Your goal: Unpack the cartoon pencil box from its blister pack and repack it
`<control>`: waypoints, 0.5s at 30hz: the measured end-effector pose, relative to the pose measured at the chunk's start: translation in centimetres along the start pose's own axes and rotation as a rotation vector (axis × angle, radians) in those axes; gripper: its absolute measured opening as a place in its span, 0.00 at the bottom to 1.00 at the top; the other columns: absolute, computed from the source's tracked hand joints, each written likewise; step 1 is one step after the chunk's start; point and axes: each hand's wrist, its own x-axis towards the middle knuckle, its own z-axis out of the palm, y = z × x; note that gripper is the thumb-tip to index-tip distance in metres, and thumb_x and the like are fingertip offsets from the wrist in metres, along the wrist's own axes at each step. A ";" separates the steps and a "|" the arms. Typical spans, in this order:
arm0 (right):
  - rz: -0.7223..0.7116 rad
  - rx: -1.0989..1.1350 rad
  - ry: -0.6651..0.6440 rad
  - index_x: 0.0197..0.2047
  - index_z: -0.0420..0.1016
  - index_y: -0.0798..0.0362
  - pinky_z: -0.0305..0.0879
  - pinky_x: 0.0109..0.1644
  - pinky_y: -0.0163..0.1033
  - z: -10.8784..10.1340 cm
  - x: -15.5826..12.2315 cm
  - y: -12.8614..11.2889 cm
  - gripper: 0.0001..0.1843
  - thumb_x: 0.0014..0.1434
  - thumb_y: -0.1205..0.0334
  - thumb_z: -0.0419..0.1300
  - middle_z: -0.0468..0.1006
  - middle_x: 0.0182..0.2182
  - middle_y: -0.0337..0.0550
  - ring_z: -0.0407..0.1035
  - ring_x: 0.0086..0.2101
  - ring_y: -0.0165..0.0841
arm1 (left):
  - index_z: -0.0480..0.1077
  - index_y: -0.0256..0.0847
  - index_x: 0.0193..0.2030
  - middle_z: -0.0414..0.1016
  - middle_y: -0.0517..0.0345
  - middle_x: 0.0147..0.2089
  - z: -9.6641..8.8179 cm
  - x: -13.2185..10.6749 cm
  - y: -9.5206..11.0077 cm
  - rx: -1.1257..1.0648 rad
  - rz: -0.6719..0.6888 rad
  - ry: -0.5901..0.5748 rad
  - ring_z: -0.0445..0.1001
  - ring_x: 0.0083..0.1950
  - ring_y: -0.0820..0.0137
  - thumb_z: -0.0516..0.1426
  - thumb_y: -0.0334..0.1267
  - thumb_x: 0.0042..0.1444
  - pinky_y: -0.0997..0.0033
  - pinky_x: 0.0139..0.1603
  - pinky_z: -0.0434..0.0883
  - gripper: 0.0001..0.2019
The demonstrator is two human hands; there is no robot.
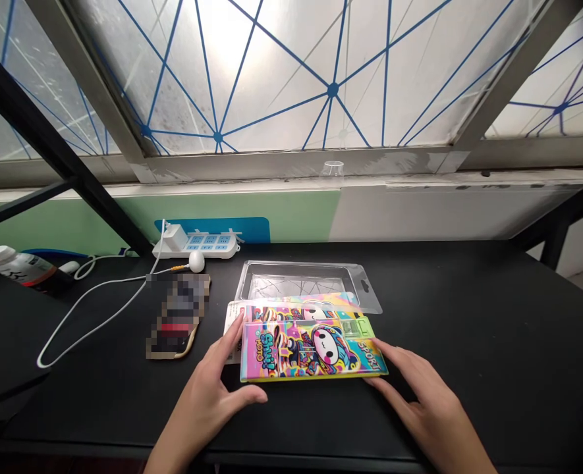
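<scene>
A colourful pencil case (315,352) with a cartoon bear print and a green window at its upper right lies in front of me, its long side facing me. My left hand (217,385) is at its left end, fingers stretched along the edge and thumb spread apart below the front corner. At the right end, my right hand (414,392) grips the case between its fingers and thumb. Behind the case, partly covered by it, is a printed card (291,309) with a similar picture. A clear plastic blister pack (370,299) lies just beyond, overlapping the card.
On the black desk (489,316), a phone (177,316), blurred out, lies to the left. Nearby are a white cable (78,322), a power strip (212,247) and a tilted white bottle (19,266). A clear cup (333,169) stands on the windowsill. Black frame bars (64,164) flank the desk.
</scene>
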 end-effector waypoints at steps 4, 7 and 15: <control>-0.068 0.001 0.059 0.69 0.64 0.39 0.75 0.57 0.51 -1.2 0.9 -0.3 0.30 0.65 0.61 0.62 0.82 0.53 0.42 0.79 0.47 0.43 | 0.49 0.57 0.76 0.61 0.53 0.74 -0.1 0.6 1.8 0.035 0.129 0.149 0.66 0.71 0.51 0.67 0.54 0.56 0.56 0.65 0.71 0.46; -0.113 -0.036 0.067 0.66 0.69 0.40 0.73 0.59 0.52 -2.4 3.7 0.3 0.27 0.64 0.58 0.64 0.83 0.52 0.42 0.79 0.46 0.44 | 0.49 0.53 0.76 0.62 0.50 0.74 -1.0 3.3 4.1 0.119 0.194 0.187 0.67 0.70 0.52 0.65 0.53 0.58 0.54 0.70 0.66 0.44; -0.062 -0.068 -0.048 0.56 0.79 0.51 0.76 0.51 0.55 -0.2 11.8 4.0 0.22 0.67 0.48 0.58 0.84 0.47 0.52 0.78 0.46 0.48 | 0.49 0.39 0.76 0.54 0.38 0.76 -0.9 12.2 4.5 0.378 0.239 0.094 0.49 0.78 0.49 0.57 0.51 0.66 0.44 0.73 0.55 0.37</control>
